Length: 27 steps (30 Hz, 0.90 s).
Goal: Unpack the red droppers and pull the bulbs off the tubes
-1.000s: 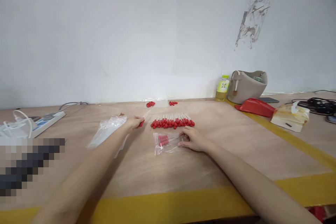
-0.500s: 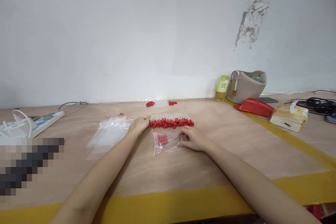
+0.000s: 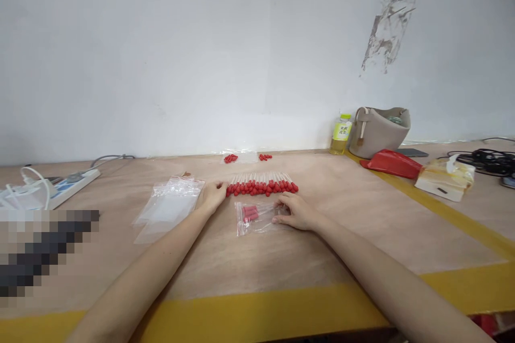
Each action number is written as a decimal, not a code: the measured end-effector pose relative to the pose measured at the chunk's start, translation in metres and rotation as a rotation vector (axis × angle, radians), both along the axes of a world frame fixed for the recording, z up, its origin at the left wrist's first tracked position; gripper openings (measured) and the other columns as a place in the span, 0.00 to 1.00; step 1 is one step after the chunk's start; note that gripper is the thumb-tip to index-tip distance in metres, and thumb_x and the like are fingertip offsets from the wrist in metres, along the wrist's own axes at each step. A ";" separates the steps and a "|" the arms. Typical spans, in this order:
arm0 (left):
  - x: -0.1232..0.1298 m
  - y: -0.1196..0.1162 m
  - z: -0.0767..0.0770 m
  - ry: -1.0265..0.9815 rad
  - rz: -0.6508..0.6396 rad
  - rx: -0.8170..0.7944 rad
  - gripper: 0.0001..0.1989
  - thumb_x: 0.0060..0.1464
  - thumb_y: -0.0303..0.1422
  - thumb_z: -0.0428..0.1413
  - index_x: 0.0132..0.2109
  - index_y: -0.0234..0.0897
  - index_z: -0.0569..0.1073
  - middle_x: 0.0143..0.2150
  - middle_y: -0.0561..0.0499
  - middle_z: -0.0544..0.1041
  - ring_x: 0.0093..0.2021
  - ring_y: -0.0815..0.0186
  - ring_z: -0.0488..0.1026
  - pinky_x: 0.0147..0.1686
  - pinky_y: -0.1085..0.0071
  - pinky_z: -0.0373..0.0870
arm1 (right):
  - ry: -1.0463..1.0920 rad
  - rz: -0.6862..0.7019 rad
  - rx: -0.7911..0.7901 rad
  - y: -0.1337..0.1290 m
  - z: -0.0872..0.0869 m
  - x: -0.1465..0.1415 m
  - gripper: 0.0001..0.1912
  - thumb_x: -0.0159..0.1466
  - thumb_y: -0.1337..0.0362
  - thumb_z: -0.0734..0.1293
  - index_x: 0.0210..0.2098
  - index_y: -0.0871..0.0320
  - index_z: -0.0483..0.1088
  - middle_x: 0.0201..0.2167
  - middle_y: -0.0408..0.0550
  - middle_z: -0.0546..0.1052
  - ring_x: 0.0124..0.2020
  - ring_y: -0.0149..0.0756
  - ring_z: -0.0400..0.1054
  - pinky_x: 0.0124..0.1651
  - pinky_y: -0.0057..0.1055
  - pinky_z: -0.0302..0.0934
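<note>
Bag [image 3: 264, 220] touching spread right hand [image 3: 296, 212]; left hand [image 3: 214, 194] at sticks [image 3: 262, 188], grip unclear; table edge [image 3: 277, 317] well apart.

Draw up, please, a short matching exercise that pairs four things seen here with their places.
Things:
1. Left hand
2. Power strip
3. Right hand
4. Bottle

Places:
A. At the right end of the clear bag
B. Beside the handbag
C. On the left part of the table
D. At the left end of the row of red-tipped sticks

Pairs: 1-D, 2-C, 3-A, 4-B
</note>
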<state>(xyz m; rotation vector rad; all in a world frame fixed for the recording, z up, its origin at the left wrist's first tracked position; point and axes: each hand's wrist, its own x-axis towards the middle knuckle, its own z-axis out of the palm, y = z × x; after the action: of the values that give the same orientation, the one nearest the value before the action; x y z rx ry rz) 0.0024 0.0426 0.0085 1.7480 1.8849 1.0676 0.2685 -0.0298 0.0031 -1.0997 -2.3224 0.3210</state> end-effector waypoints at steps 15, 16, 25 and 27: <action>0.005 -0.095 -0.005 0.070 -0.541 0.215 0.10 0.50 0.36 0.50 0.32 0.36 0.74 0.33 0.48 0.72 0.32 0.67 0.69 0.32 0.72 0.66 | 0.017 -0.014 -0.004 0.002 -0.003 -0.001 0.16 0.50 0.58 0.70 0.34 0.60 0.67 0.30 0.46 0.66 0.31 0.31 0.61 0.34 0.28 0.57; 0.008 -0.098 -0.004 0.059 -0.586 0.216 0.11 0.51 0.35 0.50 0.34 0.37 0.75 0.35 0.47 0.73 0.35 0.66 0.70 0.36 0.71 0.67 | 0.021 -0.014 -0.002 0.002 -0.003 -0.002 0.16 0.50 0.58 0.70 0.34 0.60 0.67 0.30 0.46 0.67 0.31 0.32 0.61 0.34 0.28 0.57; 0.016 -0.095 -0.004 0.107 -0.700 0.146 0.13 0.50 0.36 0.53 0.44 0.41 0.74 0.45 0.47 0.70 0.40 0.66 0.69 0.38 0.71 0.67 | 0.070 0.020 0.003 0.000 -0.007 -0.008 0.14 0.51 0.59 0.69 0.34 0.60 0.68 0.30 0.46 0.68 0.33 0.33 0.62 0.36 0.29 0.58; 0.017 -0.096 -0.004 0.129 -0.687 0.164 0.10 0.50 0.34 0.52 0.40 0.39 0.74 0.42 0.47 0.69 0.35 0.68 0.68 0.34 0.72 0.66 | 0.066 -0.003 0.016 -0.001 -0.007 -0.009 0.12 0.52 0.60 0.69 0.33 0.59 0.69 0.30 0.46 0.67 0.33 0.33 0.62 0.37 0.30 0.58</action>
<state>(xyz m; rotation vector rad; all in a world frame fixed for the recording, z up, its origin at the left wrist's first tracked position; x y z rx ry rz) 0.0191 -0.0534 0.0049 2.3478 1.1092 0.8604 0.2593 -0.0303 -0.0040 -1.0690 -2.2611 0.3323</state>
